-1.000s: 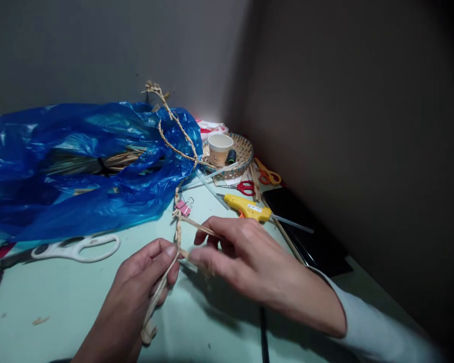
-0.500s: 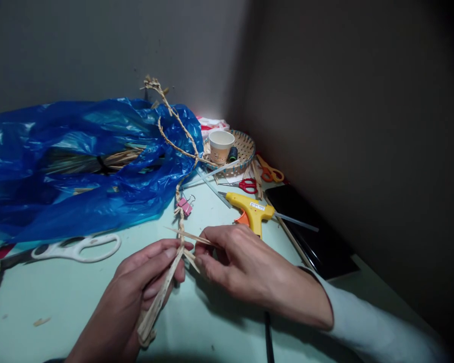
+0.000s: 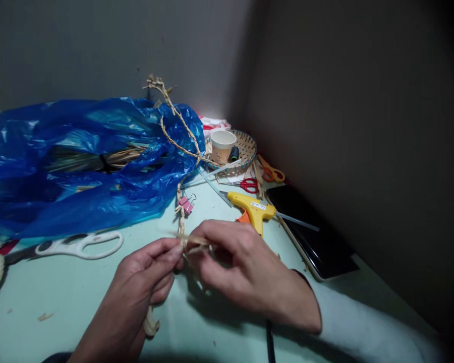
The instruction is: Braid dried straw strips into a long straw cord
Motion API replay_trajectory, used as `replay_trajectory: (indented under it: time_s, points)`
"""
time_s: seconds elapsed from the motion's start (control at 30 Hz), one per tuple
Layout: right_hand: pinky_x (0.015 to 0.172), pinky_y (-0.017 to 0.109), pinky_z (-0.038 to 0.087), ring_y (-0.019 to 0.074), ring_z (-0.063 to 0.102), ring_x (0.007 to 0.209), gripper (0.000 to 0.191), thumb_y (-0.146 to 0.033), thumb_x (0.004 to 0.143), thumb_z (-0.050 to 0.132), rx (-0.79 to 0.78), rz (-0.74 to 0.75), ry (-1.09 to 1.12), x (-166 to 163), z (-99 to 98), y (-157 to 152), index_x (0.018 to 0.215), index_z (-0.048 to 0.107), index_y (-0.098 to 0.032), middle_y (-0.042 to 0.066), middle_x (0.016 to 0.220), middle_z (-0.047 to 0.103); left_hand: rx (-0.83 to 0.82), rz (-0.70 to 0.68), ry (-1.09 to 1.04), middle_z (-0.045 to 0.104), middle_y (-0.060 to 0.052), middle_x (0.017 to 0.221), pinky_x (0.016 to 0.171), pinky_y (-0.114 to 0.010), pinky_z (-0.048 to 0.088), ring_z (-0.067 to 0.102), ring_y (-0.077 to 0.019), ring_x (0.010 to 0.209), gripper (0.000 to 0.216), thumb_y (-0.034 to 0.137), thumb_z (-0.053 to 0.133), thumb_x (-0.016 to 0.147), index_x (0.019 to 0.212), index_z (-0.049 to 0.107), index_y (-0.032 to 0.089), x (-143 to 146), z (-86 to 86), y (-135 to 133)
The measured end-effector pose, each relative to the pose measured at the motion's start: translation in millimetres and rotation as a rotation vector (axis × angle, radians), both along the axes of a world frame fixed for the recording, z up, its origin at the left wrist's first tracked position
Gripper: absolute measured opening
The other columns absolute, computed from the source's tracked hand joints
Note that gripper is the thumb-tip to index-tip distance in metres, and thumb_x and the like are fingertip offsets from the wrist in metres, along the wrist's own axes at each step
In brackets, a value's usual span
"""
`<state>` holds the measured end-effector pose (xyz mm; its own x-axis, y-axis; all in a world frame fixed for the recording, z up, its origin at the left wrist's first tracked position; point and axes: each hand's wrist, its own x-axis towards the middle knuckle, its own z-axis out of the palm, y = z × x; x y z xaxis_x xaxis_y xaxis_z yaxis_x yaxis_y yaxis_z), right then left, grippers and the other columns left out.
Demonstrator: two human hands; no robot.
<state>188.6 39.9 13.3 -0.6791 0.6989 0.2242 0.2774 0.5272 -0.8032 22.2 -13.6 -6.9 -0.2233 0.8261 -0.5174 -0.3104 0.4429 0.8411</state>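
A thin braided cord of dried plant fibre runs from my hands back across the table. Its near end is pinched by my left hand, thumb against fingers, and a loose strip end hangs out below that palm. Close on the right, my right hand has its fingers closed on a pale, blurred fibre strip crossing the cord. A pink binder clip grips the cord farther back. The far cord loops over a blue plastic bag.
The blue bag holds bundled straw. White-handled scissors lie at left. Behind my right hand are a yellow glue gun, red scissors, orange scissors, a paper cup in a woven basket, and a black tablet-like slab.
My right hand has moved left, up against my left fingertips. The long flat strip that lay across my left hand no longer shows there; only its end appears below the palm.
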Motion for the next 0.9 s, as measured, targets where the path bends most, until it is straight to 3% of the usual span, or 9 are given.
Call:
replay_trajectory:
  time_s: [0.1, 0.17, 0.3, 0.57, 0.9]
  points:
    - [0.057, 0.022, 0.035, 0.0092, 0.043, 0.060, 0.012, -0.018, 0.088, 0.052, -0.196, -0.123, 0.076, -0.6, 1.8, 7.1, 0.077, 0.058, -0.018, -0.004, 0.068, 0.053, 0.024, -0.040, -0.020, 0.056, 0.003, 0.066, 0.037, -0.011, 0.018, 0.025, 0.0001, 0.043, 0.030, 0.036, 0.085, 0.062, 0.077, 0.069, 0.016, -1.5, -0.7, 0.4]
    - [0.057, 0.023, 0.034, 0.0098, 0.043, 0.061, 0.014, -0.022, 0.089, 0.053, -0.247, -0.155, 0.056, -0.7, 3.5, 9.2, 0.076, 0.057, -0.018, -0.003, 0.069, 0.053, 0.034, -0.054, -0.023, 0.053, 0.004, 0.065, 0.038, -0.011, 0.016, 0.021, 0.0000, 0.044, 0.030, 0.039, 0.083, 0.065, 0.075, 0.067, 0.015, -1.7, -0.9, -0.4]
    - [0.061, 0.024, 0.037, 0.0121, 0.051, 0.068, 0.017, -0.032, 0.084, 0.064, -0.219, -0.111, -0.043, -1.7, 3.2, 4.8, 0.086, 0.054, -0.019, -0.002, 0.077, 0.059, 0.032, -0.069, 0.001, 0.046, 0.006, 0.061, 0.041, -0.013, 0.017, 0.019, -0.0025, 0.047, 0.031, 0.045, 0.078, 0.072, 0.079, 0.067, 0.017, -1.3, -2.1, -2.5]
    - [0.061, 0.024, 0.037, 0.0131, 0.052, 0.067, 0.018, -0.036, 0.089, 0.057, -0.214, -0.077, -0.102, -2.5, 1.1, 0.2, 0.092, 0.049, -0.020, -0.002, 0.078, 0.059, 0.059, -0.089, 0.078, 0.037, 0.009, 0.054, 0.042, -0.014, 0.013, 0.018, -0.0040, 0.047, 0.034, 0.048, 0.075, 0.073, 0.079, 0.064, 0.016, 2.8, 2.1, -3.6]
    - [0.057, 0.022, 0.035, 0.0107, 0.050, 0.065, 0.011, -0.024, 0.084, 0.059, -0.307, -0.122, 0.009, -1.6, -9.2, 5.4, 0.084, 0.049, -0.020, -0.004, 0.074, 0.055, 0.094, -0.126, 0.220, 0.035, 0.010, 0.050, 0.042, -0.014, 0.015, 0.021, -0.0043, 0.045, 0.031, 0.046, 0.076, 0.070, 0.074, 0.065, 0.017, 5.9, -0.6, -1.7]
